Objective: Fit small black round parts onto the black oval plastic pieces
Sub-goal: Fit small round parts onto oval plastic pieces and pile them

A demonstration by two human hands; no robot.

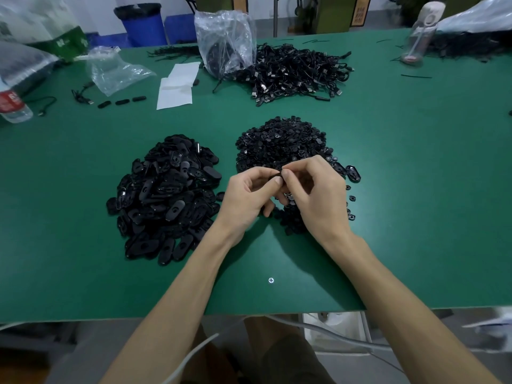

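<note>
At the centre of the frame we see the left hand [246,196] and right hand [315,196] meet, both pinching one black oval piece [275,179] with curled fingertips that mostly hide it. The heap of oval pieces [166,200], glossy, flat and round-ended, lies centre-left, the mound of small round parts [279,142] just above the hands, on the green table [415,189]

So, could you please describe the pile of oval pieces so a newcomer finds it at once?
On the green table, two heaps lie before the person. The pile of oval pieces is the left one, beside the left hand. Its pieces are long and flat, unlike the small round parts to its right.
</note>
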